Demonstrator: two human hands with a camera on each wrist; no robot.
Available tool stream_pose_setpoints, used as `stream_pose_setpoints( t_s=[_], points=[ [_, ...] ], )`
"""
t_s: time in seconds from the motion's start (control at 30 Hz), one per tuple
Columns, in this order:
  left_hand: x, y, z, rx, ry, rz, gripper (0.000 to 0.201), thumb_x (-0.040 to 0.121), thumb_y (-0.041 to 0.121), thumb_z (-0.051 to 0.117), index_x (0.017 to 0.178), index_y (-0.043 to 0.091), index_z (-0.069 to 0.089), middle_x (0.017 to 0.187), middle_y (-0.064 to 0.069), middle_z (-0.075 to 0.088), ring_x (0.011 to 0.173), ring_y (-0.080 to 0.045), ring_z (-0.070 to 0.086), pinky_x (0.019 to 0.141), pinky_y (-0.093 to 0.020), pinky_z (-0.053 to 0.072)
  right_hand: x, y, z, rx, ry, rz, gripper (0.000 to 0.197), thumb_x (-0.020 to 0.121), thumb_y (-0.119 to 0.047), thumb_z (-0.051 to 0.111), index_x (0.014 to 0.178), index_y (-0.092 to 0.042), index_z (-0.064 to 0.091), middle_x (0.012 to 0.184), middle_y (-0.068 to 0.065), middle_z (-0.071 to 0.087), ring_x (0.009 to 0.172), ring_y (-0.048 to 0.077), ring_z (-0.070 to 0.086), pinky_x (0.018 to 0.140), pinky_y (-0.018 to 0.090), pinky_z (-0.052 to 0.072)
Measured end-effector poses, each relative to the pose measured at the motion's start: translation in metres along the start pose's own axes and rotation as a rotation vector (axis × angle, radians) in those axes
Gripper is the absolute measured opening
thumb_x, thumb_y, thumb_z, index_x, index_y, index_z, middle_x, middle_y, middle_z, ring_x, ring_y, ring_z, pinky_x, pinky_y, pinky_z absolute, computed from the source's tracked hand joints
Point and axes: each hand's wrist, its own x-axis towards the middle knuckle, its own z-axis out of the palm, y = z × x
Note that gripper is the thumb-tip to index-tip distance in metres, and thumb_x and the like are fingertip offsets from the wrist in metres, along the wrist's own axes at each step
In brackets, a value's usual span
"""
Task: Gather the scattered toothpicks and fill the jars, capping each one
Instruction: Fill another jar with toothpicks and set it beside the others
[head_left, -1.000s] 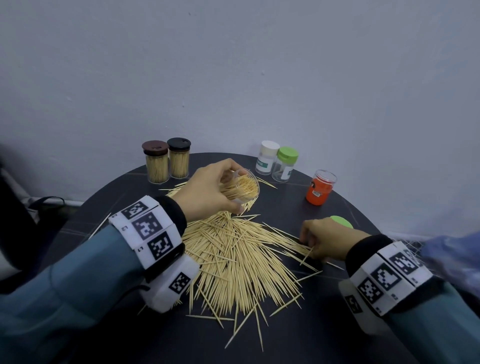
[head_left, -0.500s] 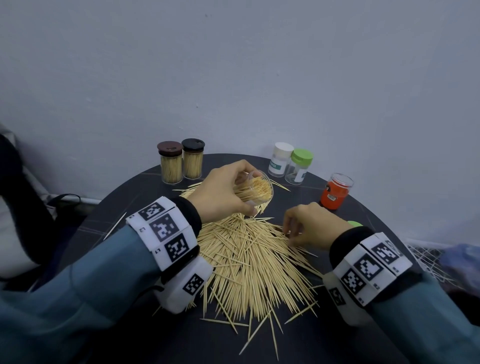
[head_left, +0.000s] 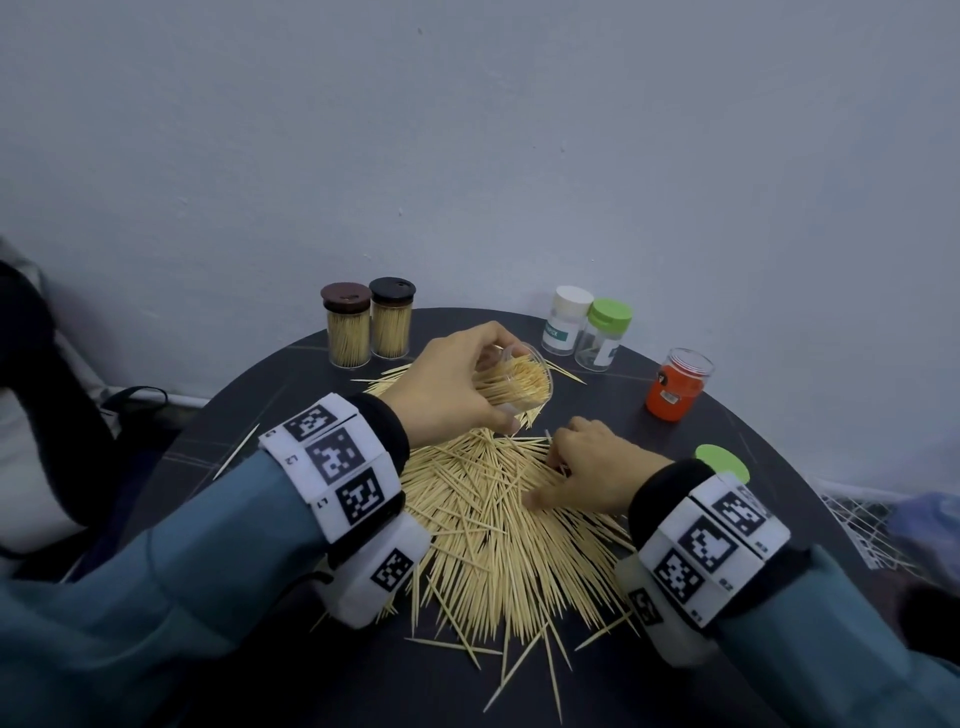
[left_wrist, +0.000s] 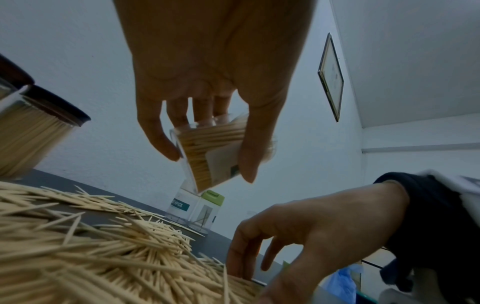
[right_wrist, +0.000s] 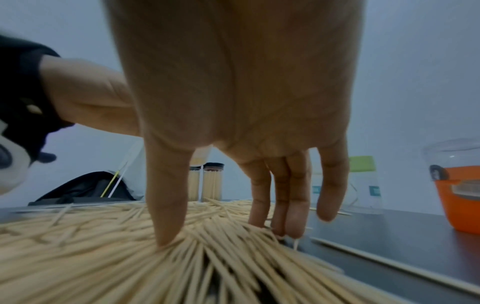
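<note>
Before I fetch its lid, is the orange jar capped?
Uncapped: the orange jar stands upright with a bare clear rim, no lid on it.

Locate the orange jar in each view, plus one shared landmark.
Head: orange jar right of centre, near the table's far right edge, uncapped.
Left wrist: not in view.
Right wrist: far right edge, partly cut off.
Shared landmark: the green-capped jar, left of the orange jar in the head view and right wrist view; also mid-frame in the left wrist view.

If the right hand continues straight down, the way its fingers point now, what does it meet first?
The toothpick pile. The right hand points its fingers down, and the tips already touch the sticks. Under them lies the dark table, so the hand probably cannot go further.
</note>
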Motion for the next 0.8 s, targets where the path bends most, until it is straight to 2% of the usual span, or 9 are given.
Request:
stream_pose_setpoints(
  t_s=[0.13, 0.23, 0.33, 0.47, 0.6, 0.67, 0.8],
  points=[
    [-0.001, -0.001, 0.000, -0.005, -0.007, 0.001, 0.061, 0.064, 0.014, 0.085, 0.117, 0.025, 0.056, 0.110, 0.005, 0.058, 0.107, -0.008, 0.051, 0.073, -0.011, 0.035, 0.001, -0.008, -0.001, 0.021, -0.007, -0.036, 0.062, 0.083, -0.047, 0.061, 0.126, -0.005, 0.044, 0.127, 0.009, 0.044, 0.118, 0.022, 0.043, 0.099, 0.034, 0.039],
    [0.000, -0.001, 0.000, -0.006, -0.013, 0.003, 0.060, 0.064, 0.015, 0.084, 0.116, 0.026, 0.056, 0.114, 0.004, 0.059, 0.108, -0.007, 0.051, 0.074, -0.011, 0.036, 0.002, -0.013, -0.002, 0.060, 0.009, -0.043, 0.053, 0.087, -0.033, 0.060, 0.126, -0.003, 0.040, 0.126, 0.010, 0.047, 0.107, 0.019, 0.047, 0.084, 0.025, 0.039],
    [0.001, -0.001, 0.000, 0.000, -0.019, 0.003, 0.059, 0.064, 0.015, 0.084, 0.114, 0.027, 0.055, 0.115, 0.004, 0.059, 0.110, -0.008, 0.051, 0.074, -0.009, 0.036, 0.004, -0.015, -0.002, 0.112, 0.029, -0.006, 0.052, 0.087, -0.025, 0.061, 0.127, -0.002, 0.036, 0.124, 0.011, 0.050, 0.110, 0.023, 0.052, 0.080, 0.026, 0.042],
    [0.001, -0.002, 0.000, 0.009, -0.029, 0.009, 0.059, 0.064, 0.014, 0.084, 0.113, 0.028, 0.054, 0.114, 0.006, 0.058, 0.107, -0.006, 0.050, 0.071, -0.002, 0.033, 0.004, -0.016, -0.003, 0.110, -0.008, 0.018, 0.044, 0.088, -0.027, 0.059, 0.124, -0.006, 0.045, 0.123, 0.010, 0.050, 0.109, 0.022, 0.053, 0.087, 0.030, 0.046],
    [0.001, -0.002, 0.000, 0.008, -0.025, 0.015, 0.059, 0.064, 0.014, 0.084, 0.113, 0.028, 0.055, 0.113, 0.006, 0.058, 0.107, -0.007, 0.051, 0.073, -0.005, 0.035, 0.005, -0.018, -0.003, 0.079, -0.042, 0.017, 0.035, 0.091, -0.025, 0.053, 0.119, -0.005, 0.049, 0.120, 0.011, 0.052, 0.097, 0.022, 0.052, 0.078, 0.028, 0.043],
    [0.000, -0.002, 0.000, -0.001, -0.019, 0.013, 0.059, 0.063, 0.013, 0.084, 0.112, 0.028, 0.055, 0.112, 0.006, 0.059, 0.105, -0.007, 0.053, 0.073, -0.006, 0.037, 0.006, -0.019, -0.003, 0.054, -0.044, 0.002, 0.033, 0.093, -0.024, 0.050, 0.119, -0.004, 0.050, 0.121, 0.012, 0.053, 0.105, 0.025, 0.054, 0.078, 0.029, 0.042],
    [0.001, -0.003, 0.000, -0.008, -0.007, 0.012, 0.059, 0.063, 0.012, 0.085, 0.113, 0.027, 0.056, 0.112, 0.005, 0.061, 0.105, -0.007, 0.054, 0.075, -0.006, 0.037, 0.003, -0.019, -0.004, 0.024, -0.060, -0.017, 0.035, 0.096, -0.025, 0.045, 0.123, -0.003, 0.048, 0.126, 0.013, 0.052, 0.115, 0.026, 0.051, 0.087, 0.029, 0.042]
  ],
)
